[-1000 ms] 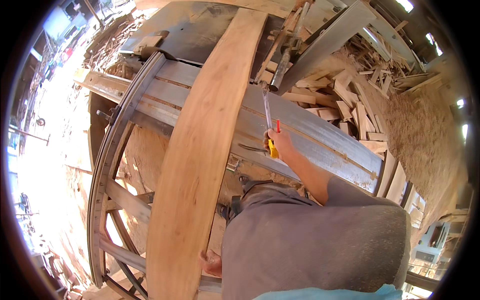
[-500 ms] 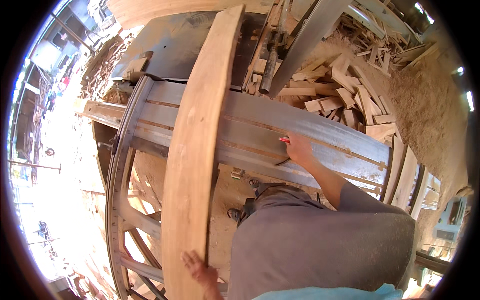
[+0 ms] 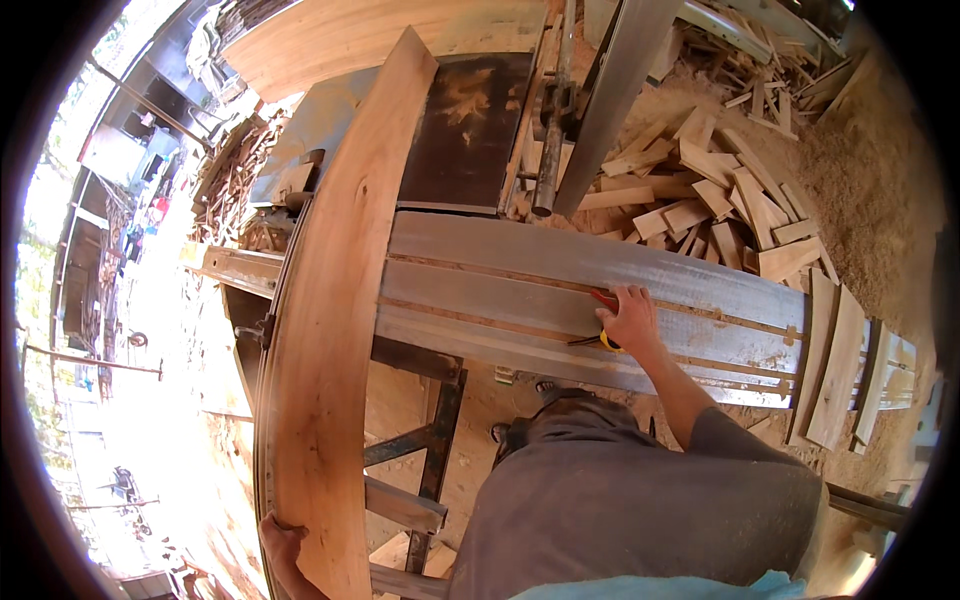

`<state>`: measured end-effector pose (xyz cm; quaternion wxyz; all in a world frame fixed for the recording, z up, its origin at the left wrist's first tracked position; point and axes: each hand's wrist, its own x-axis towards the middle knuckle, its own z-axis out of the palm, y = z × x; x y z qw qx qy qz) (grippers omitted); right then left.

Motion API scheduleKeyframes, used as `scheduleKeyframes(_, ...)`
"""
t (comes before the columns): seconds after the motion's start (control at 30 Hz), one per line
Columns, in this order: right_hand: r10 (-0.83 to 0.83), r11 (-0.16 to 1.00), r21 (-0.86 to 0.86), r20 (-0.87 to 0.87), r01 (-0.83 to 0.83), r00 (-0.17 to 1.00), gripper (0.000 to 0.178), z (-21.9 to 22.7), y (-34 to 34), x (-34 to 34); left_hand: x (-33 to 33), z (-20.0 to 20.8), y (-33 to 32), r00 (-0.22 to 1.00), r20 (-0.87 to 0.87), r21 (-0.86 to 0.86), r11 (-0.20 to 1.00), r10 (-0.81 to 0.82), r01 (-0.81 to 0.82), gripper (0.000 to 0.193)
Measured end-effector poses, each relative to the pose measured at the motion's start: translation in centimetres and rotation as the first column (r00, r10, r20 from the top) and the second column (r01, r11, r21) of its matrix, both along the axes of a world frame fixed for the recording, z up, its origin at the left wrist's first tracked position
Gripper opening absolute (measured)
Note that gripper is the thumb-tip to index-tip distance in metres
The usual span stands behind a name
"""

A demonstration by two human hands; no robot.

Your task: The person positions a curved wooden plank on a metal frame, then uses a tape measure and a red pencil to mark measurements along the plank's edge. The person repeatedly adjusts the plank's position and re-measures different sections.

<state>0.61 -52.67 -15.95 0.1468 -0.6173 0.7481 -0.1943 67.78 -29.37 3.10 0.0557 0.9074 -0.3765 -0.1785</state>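
Note:
A long wooden plank [image 3: 335, 330] with a pointed far end lies across the left part of a metal sliding table [image 3: 500, 290]. My left hand [image 3: 283, 545] grips the left edge of the plank near its close end, with the fingers curled over the top. Over the table, to the right of the plank, my right hand [image 3: 632, 318] is closed. A thin red stick [image 3: 604, 299], like a pencil, pokes out between its fingers. Under the palm shows part of a yellow-and-black tool [image 3: 608, 341], mostly hidden, its kind unclear.
Offcuts [image 3: 720, 200] are heaped beyond the table at the right. Several boards [image 3: 835, 365] rest across the table's right end. A grey metal beam [image 3: 620, 100] rises at the far side. A dark steel frame [image 3: 435, 450] stands below the plank. Another wide board [image 3: 370, 40] lies at the back.
The plank has shifted left and its far end now lies further left. My left hand has gone from the plank's right edge to its left edge. The yellow-and-black tool now shows under my right hand.

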Motion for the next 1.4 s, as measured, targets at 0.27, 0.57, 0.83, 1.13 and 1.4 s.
scheduleKeyframes(0.27,0.112,0.944,-0.315,0.035,-0.095,0.993,0.041,0.1,1.2,4.3,6.7,-4.4,2.9,0.995,0.085,-0.034,0.998,-0.054,0.057,0.042)
scheduleKeyframes(0.57,0.402,0.778,0.034,0.740,-0.627,0.539,0.045,2.6,-0.9,22.4,-1.2,0.1,0.4,0.991,0.131,0.056,0.998,0.032,-0.040,0.033)
scheduleKeyframes(0.83,-0.274,0.437,0.032,0.957,-0.899,-0.099,0.062,10.0,2.0,33.0,-13.7,-1.4,6.2,0.988,0.152,-0.141,0.989,-0.013,0.035,0.049)
scheduleKeyframes(1.13,-0.833,0.351,0.763,0.519,-0.543,0.192,0.041,2.1,4.6,28.3,-27.4,-14.7,9.6,0.958,0.226,-0.027,0.982,-0.177,0.187,0.070)
scheduleKeyframes(1.4,-0.751,0.442,0.728,0.620,-0.524,0.229,0.032,1.9,-0.1,26.5,-28.4,-14.6,4.7,0.961,0.174,-0.064,0.972,-0.214,0.228,0.065)
